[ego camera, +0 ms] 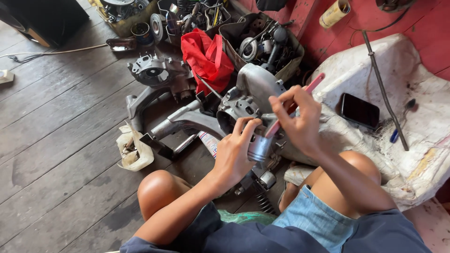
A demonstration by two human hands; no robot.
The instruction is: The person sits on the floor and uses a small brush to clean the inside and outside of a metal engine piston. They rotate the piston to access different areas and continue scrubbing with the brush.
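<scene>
We see the left hand (233, 154) gripping a shiny grey metal piston (259, 147) (engine-mounted); the right hand (299, 122) pinches a pink plastic toothbrush (307, 91).

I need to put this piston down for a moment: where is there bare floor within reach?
The dark wooden floorboards left of the crumpled white rag are bare. Crowded: the grey metal engine casing, red cloth bag and parts boxes ahead. The white sheet holds a black phone.
</scene>
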